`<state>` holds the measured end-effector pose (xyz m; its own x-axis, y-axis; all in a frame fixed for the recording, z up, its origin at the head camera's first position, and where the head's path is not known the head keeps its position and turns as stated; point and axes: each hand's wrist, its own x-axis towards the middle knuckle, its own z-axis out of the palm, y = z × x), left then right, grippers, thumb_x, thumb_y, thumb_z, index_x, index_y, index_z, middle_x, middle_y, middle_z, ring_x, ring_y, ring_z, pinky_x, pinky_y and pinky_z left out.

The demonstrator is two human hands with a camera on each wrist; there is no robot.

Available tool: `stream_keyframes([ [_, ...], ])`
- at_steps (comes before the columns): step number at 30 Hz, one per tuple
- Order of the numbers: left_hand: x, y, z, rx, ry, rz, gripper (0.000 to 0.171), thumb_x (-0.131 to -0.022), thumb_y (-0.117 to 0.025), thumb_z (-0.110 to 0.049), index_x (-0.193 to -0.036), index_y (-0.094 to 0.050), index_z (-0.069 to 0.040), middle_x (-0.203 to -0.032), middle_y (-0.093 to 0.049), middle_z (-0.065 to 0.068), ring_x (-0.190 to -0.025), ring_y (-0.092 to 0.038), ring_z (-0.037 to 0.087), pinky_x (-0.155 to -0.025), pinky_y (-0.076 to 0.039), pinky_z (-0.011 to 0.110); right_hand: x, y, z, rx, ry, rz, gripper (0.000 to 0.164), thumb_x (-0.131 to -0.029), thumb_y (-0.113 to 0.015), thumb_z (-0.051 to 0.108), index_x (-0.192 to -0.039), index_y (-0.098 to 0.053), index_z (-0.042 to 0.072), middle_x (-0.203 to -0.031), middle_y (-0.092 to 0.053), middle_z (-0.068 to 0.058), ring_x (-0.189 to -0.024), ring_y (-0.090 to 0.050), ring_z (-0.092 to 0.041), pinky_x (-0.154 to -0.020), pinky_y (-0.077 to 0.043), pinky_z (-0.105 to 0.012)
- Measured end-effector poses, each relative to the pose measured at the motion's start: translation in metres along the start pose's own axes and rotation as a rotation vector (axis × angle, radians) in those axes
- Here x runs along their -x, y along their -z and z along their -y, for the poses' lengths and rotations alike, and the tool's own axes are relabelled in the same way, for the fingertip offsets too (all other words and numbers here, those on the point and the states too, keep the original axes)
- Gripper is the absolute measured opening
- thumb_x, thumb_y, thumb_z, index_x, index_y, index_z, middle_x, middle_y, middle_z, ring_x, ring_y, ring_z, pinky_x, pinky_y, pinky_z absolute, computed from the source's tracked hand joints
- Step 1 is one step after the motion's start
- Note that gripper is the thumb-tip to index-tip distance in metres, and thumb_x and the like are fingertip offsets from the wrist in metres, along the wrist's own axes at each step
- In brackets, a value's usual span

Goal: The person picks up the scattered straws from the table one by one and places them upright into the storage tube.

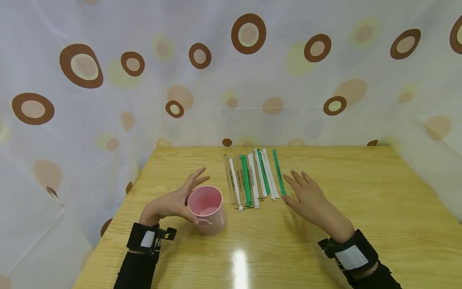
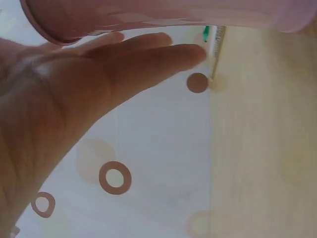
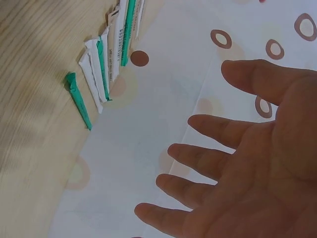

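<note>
A pink mug (image 1: 215, 218) stands on the table, its mouth facing up and its handle towards the front left. My left hand (image 1: 177, 202) is at the mug's left side, fingers extended past its far side and thumb by the handle. In the left wrist view, fairly straight fingers (image 2: 148, 64) lie close along the mug (image 2: 163, 12); contact is hard to tell. My right hand (image 1: 308, 198) hovers with spread fingers and holds nothing. Nearest to it is a slim green paper-wrapped stick (image 1: 279, 172), slightly apart from a row of similar sticks (image 1: 254, 180).
The row mixes green, white and brown wrapped sticks, several overlapping, near the back of the wooden table (image 1: 361, 192). Behind the table hangs a white cloth (image 1: 274, 80) with brown and yellow circles, and it continues down the left and right sides.
</note>
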<state>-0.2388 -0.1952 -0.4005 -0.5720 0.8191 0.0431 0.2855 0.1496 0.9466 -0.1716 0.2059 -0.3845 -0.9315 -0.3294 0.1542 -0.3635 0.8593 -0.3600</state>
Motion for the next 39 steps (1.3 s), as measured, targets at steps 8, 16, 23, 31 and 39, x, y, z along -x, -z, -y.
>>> stream_keyframes([
  [8,0.010,-0.017,0.018,0.061,-0.027,-0.196,0.135,-0.074,-0.091,-0.003,-0.162,0.009,-0.025,-0.166,-0.017,0.020,-0.143,-0.034,0.046,-0.113,-0.035,0.061,-0.001,-0.002,-0.004,-0.008,-0.008,-0.014,0.062,-0.102,-0.063,0.023,-0.150,-0.040,-0.007,-0.154,-0.031,-0.038,-0.142,-0.021,-0.060,-0.115,-0.021,-0.071],
  [16,0.006,-0.010,0.031,0.084,-0.017,-0.108,0.134,-0.070,-0.095,-0.009,-0.163,0.002,-0.015,-0.154,-0.034,0.027,-0.139,-0.038,0.046,-0.111,-0.037,0.062,-0.008,-0.008,-0.007,-0.045,-0.006,-0.005,0.061,-0.101,-0.063,0.021,-0.149,-0.041,-0.009,-0.152,-0.032,-0.040,-0.142,-0.022,-0.060,-0.116,-0.021,-0.068],
  [23,0.004,0.004,0.047,0.118,-0.013,0.004,0.106,-0.070,-0.092,-0.001,-0.156,-0.030,-0.007,-0.150,-0.044,0.020,-0.137,-0.043,0.034,-0.114,-0.039,0.052,-0.013,-0.016,-0.011,-0.075,-0.032,0.028,0.061,-0.102,-0.062,0.020,-0.150,-0.039,-0.009,-0.154,-0.030,-0.040,-0.141,-0.022,-0.061,-0.115,-0.023,-0.069],
  [31,0.003,0.007,0.053,0.093,-0.023,0.010,0.098,-0.075,-0.090,-0.007,-0.156,-0.035,-0.006,-0.151,-0.047,0.020,-0.138,-0.045,0.035,-0.114,-0.040,0.045,-0.016,-0.017,-0.014,-0.062,-0.041,0.022,0.060,-0.102,-0.061,0.018,-0.149,-0.039,-0.011,-0.152,-0.031,-0.040,-0.141,-0.023,-0.062,-0.114,-0.024,-0.069],
  [39,0.001,0.009,0.053,0.059,-0.008,0.004,0.093,-0.077,-0.086,0.000,-0.156,-0.036,-0.004,-0.150,-0.046,0.023,-0.138,-0.042,0.046,-0.113,-0.041,0.050,-0.017,-0.017,-0.013,-0.086,-0.045,0.016,0.060,-0.102,-0.062,0.019,-0.148,-0.040,-0.011,-0.152,-0.032,-0.040,-0.140,-0.023,-0.062,-0.113,-0.025,-0.071],
])
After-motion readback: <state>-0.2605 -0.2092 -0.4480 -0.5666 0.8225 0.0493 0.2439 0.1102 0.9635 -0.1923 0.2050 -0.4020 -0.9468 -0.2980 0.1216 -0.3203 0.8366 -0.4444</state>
